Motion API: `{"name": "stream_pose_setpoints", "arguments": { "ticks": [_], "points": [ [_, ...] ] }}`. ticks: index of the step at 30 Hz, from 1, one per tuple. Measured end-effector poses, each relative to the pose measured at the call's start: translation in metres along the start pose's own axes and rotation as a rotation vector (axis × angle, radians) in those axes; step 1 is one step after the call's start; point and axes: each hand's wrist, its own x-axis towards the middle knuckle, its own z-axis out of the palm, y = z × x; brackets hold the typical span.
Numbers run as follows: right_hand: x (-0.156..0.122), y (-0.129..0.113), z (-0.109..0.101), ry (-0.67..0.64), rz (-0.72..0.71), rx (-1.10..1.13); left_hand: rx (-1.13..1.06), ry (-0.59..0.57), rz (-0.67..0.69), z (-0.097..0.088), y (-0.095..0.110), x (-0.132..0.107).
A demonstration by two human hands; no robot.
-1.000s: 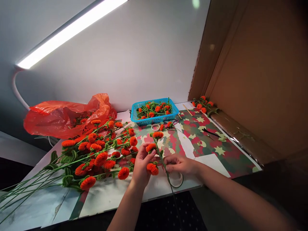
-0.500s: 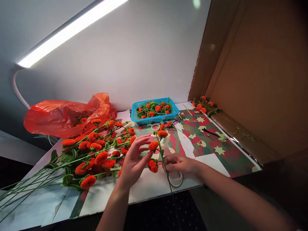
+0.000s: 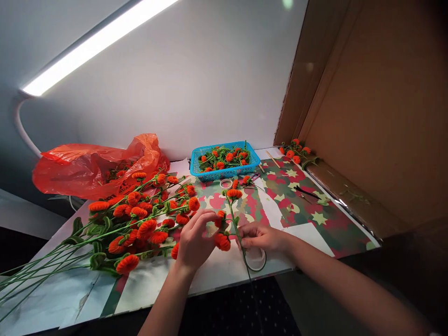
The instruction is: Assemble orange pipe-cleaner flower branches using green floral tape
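**Gripped an orange chenille flower spray [image 3: 235, 220] upright, top leaning left, above the table's near edge**

Pinched the green stem between the thumb and bent fingers of the right hand [image 3: 243, 239], just above a ring-shaped roll [image 3: 256, 260]. Let the thin lower end of the stem hang past the edge of the table [image 3: 164, 287]. Arched the left hand [image 3: 196, 240] close beside the middle flower head [image 3: 220, 217] and the lower flower head [image 3: 223, 242], with thumb and index finger spread apart; could not tell, from this angle, whether touching either.

Kept a heap of long-stemmed orange flowers [image 3: 147, 229] to the left of both hands, in front of a translucent orange-red plastic bag [image 3: 75, 170]. Had a blue plastic basket [image 3: 227, 174] of smaller flowers near the back wall, with a white ring [image 3: 226, 184] in front of it. Saw another small flower cluster [image 3: 296, 152] at the far right, against the cardboard [image 3: 367, 116]. Worked under a lit tube lamp [image 3: 101, 46].
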Motion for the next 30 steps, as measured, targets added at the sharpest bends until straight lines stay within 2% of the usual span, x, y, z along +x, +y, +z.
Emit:
{"name": "stream_pose_setpoints", "arguments": {
  "ticks": [4, 6, 8, 9, 12, 15, 18, 21, 26, 28, 30],
  "points": [
    [0.002, 0.002, -0.001, -0.014, -0.010, 0.013, -0.304, 0.201, -0.480, 0.009, 0.016, -0.024],
    [0.002, 0.003, -0.002, -0.021, -0.014, 0.014, -0.471, 0.151, -0.647, 0.016, 0.027, -0.036],
    [0.002, 0.003, -0.002, -0.022, -0.017, 0.010, -0.555, 0.082, -0.665, 0.024, 0.035, -0.043],
    [0.002, 0.002, -0.002, -0.022, -0.017, 0.004, -0.558, 0.092, -0.636, 0.026, 0.038, -0.045],
    [0.001, 0.001, -0.002, -0.025, -0.019, -0.017, -0.478, 0.170, -0.477, 0.031, 0.040, -0.045],
    [0.000, 0.001, 0.000, -0.003, -0.023, -0.027, -0.383, 0.129, -0.354, 0.031, 0.038, -0.038],
    [0.000, 0.001, 0.002, 0.044, -0.017, -0.013, -0.323, 0.069, -0.325, 0.030, 0.038, -0.033],
    [0.000, 0.000, 0.003, 0.064, -0.006, -0.004, -0.401, 0.038, -0.438, 0.032, 0.038, -0.034],
    [0.002, 0.000, 0.002, 0.037, 0.000, -0.010, -0.690, 0.154, -0.836, 0.037, 0.029, -0.042],
    [0.002, 0.001, 0.001, 0.042, 0.006, -0.013, -0.778, 0.118, -0.940, 0.037, 0.024, -0.043],
    [0.002, 0.001, 0.001, 0.036, 0.013, -0.025, -0.850, 0.027, -0.991, 0.035, 0.020, -0.041]
  ]
}}
